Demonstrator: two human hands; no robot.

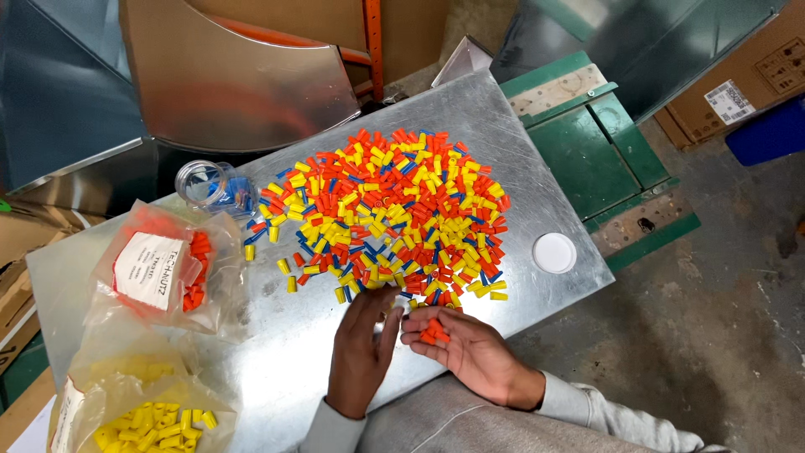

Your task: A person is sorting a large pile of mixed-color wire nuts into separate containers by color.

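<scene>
A big heap of small orange, yellow and blue plastic caps point(394, 214) lies spread on a shiny metal table point(511, 126). My right hand point(465, 348) is palm up at the heap's near edge and cups a few orange caps point(433, 330). Beside it my left hand point(360, 348) rests palm down on the table, fingers apart, fingertips touching caps at the heap's near edge and close to the right palm.
A clear jar point(214, 189) with blue caps lies on its side at the left. A plastic bag of orange caps point(163, 268) and a bag of yellow caps point(147, 415) sit at the near left. A white lid point(554, 252) lies at the right. Cardboard boxes and green metal stand beyond.
</scene>
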